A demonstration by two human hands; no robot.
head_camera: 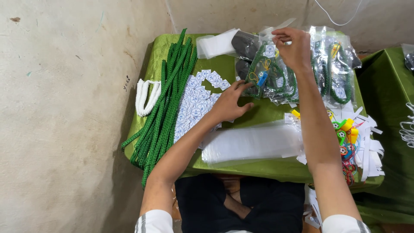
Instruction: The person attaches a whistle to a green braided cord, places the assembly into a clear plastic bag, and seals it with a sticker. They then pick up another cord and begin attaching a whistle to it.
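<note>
Crowding the green worktop (215,69): braided green cords (166,103) on the left, round paper tags (196,103) beside them, empty clear sleeves (252,144) in front, colourful whistles (345,133) on the right. The packed clear bag (265,80) sits at the far middle, long axis running away from the person. Left hand (228,103) presses its near end, fingers spread; right hand (293,47) pinches its top flap.

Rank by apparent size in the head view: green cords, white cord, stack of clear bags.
1. green cords
2. stack of clear bags, though it lies nearer the camera
3. white cord
</note>
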